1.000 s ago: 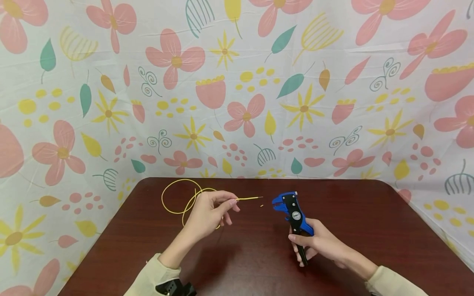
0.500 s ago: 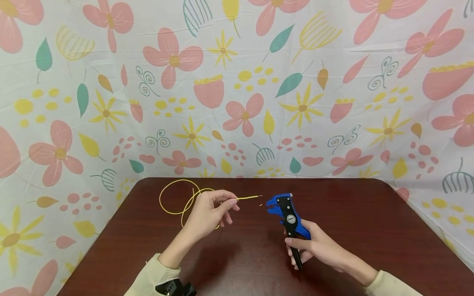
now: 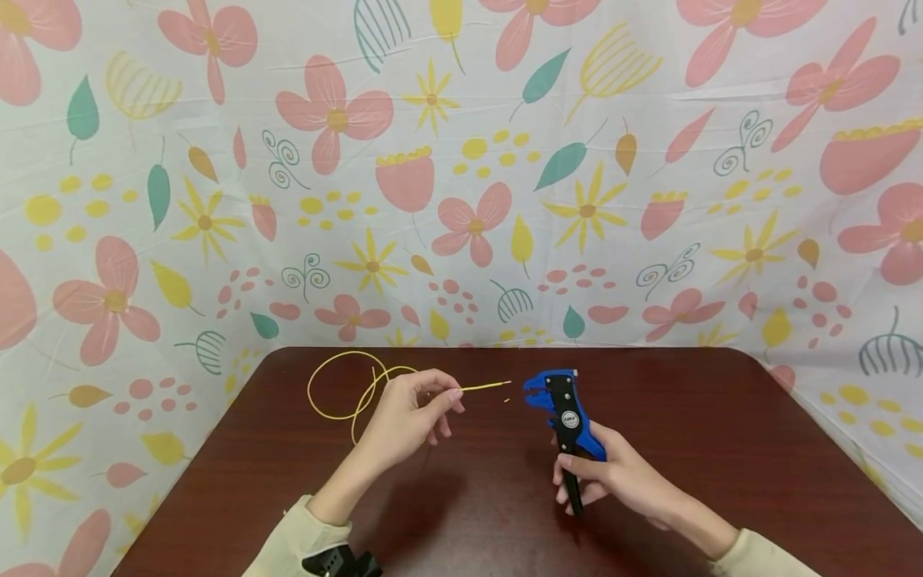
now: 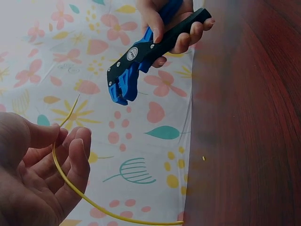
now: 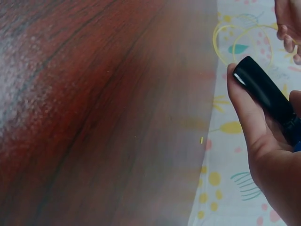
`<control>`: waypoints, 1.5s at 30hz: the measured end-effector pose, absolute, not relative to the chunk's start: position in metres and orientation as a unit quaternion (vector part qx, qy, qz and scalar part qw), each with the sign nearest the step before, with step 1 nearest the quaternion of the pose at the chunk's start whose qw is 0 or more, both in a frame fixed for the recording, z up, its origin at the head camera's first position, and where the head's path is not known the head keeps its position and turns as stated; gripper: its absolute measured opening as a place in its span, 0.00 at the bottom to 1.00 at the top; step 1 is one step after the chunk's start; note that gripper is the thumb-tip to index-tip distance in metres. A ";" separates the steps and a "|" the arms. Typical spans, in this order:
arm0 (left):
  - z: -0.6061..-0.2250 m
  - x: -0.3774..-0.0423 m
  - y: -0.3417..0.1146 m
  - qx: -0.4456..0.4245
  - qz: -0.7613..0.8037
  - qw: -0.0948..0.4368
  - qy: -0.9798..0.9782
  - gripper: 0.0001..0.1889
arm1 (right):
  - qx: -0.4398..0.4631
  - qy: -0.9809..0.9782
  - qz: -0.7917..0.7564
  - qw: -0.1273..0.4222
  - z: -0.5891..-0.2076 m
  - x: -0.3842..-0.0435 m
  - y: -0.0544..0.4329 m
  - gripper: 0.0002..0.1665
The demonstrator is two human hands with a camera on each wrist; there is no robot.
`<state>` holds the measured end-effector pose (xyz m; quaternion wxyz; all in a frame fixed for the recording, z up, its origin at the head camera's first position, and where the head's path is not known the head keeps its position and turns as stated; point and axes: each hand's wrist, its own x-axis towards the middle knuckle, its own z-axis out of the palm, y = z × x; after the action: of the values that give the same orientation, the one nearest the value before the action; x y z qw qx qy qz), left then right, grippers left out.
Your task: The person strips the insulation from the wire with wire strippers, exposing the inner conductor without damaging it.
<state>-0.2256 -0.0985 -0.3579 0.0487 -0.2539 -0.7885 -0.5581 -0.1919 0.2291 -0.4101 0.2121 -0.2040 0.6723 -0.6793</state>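
Note:
My left hand pinches a thin yellow wire between thumb and forefinger. The wire's end points right, and a short bare tip shows past the yellow covering. Behind that hand the wire runs back into loose loops. In my right hand is a blue and black wire stripper, gripped by its handles with the head up. Its jaws face the wire's tip, apart from it by a small gap. The left wrist view shows the stripper above the wire. Only the black handle shows clearly in the right wrist view.
A short yellow scrap lies on the dark brown table, below the wire's tip. Loops of wire lie at the back left. A flower-patterned cloth hangs right behind the table.
The wire stripper has shifted slightly left, and its head has dipped and then risen again. My left hand and the wire have stayed nearly still.

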 end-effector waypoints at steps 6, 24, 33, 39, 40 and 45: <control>-0.358 -0.226 -0.097 -0.252 -0.552 0.046 -0.793 0.05 | -0.188 0.698 -0.662 0.197 -0.412 -0.191 0.232 0.27; -0.358 -0.226 -0.096 -0.269 -0.554 0.050 -0.786 0.03 | -0.184 0.696 -0.672 0.175 -0.409 -0.185 0.227 0.31; -0.357 -0.224 -0.094 -0.271 -0.558 0.049 -0.783 0.03 | -0.191 0.659 -0.701 0.194 -0.406 -0.186 0.221 0.23; -0.355 -0.221 -0.093 -0.275 -0.553 0.044 -0.786 0.04 | -0.211 0.642 -0.709 0.204 -0.404 -0.186 0.214 0.22; -0.355 -0.221 -0.093 -0.275 -0.550 0.045 -0.787 0.05 | -0.215 0.639 -0.710 0.205 -0.404 -0.186 0.213 0.22; -0.354 -0.221 -0.093 -0.279 -0.542 0.048 -0.791 0.06 | -0.225 0.630 -0.714 0.206 -0.403 -0.185 0.208 0.20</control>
<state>-0.2206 -0.0929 -0.3541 0.0477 -0.2788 -0.7911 -0.5423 -0.1851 0.2078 -0.4028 0.2062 -0.2248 0.6302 -0.7140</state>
